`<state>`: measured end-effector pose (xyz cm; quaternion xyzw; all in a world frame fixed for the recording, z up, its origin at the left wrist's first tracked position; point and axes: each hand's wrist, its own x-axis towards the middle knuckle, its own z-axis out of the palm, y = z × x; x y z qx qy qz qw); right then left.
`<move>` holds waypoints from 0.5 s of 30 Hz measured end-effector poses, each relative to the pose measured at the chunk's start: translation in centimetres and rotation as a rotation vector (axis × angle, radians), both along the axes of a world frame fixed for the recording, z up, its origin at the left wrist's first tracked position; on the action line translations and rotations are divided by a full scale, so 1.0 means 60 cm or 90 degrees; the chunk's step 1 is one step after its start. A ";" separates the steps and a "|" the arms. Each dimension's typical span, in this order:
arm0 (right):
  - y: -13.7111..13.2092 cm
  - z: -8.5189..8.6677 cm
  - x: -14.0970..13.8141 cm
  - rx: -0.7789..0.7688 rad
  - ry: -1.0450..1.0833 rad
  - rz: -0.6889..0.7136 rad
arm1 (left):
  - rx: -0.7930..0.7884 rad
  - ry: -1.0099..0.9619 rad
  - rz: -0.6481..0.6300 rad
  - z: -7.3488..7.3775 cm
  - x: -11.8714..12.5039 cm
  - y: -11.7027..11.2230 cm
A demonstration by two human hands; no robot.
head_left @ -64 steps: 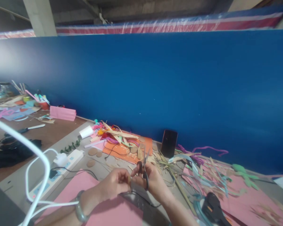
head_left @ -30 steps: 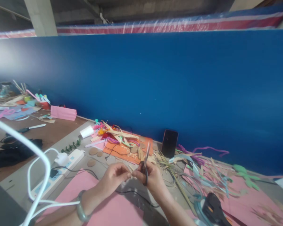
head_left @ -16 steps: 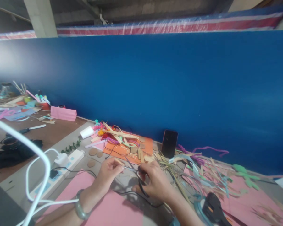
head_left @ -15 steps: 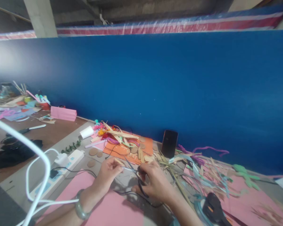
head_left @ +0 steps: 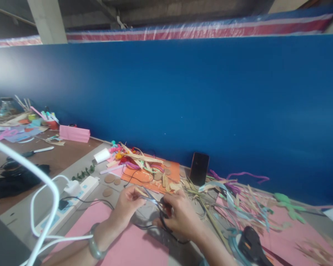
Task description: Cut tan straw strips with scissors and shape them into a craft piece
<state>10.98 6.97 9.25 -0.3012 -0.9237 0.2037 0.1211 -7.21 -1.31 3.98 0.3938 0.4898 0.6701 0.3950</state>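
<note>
My right hand (head_left: 181,216) grips black-handled scissors (head_left: 157,205), blades pointing left toward my left hand. My left hand (head_left: 127,204), a grey bangle on its wrist, pinches a small tan strip (head_left: 141,191) at the blade tips. Both hands hover low over the grey table (head_left: 39,207), above a pink paper sheet (head_left: 122,247) and a thin black cable (head_left: 147,226).
An orange sheet (head_left: 144,176) piled with straw strips and pipe cleaners lies behind my hands, beside a dark phone (head_left: 199,168) leaning on the blue partition. A white power strip (head_left: 69,201) and white cable sit left, a black glue gun (head_left: 251,245) right, cardboard discs (head_left: 109,178) nearby.
The scissors have swung from upright to lying nearly flat, pointing left. Both hands have dropped lower toward the table, and my left hand has shifted a little left with the strip.
</note>
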 end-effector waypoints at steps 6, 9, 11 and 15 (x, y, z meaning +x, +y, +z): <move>0.002 0.000 0.001 -0.011 0.000 -0.001 | -0.017 0.006 0.004 -0.001 0.000 -0.001; 0.004 -0.003 0.001 -0.012 0.000 0.001 | -0.018 0.018 -0.001 0.003 0.000 -0.004; 0.005 -0.006 0.001 -0.011 -0.006 0.002 | -0.017 0.024 -0.001 0.006 0.000 -0.005; 0.006 -0.010 0.000 0.005 -0.016 -0.010 | -0.018 0.024 -0.002 0.004 0.000 -0.006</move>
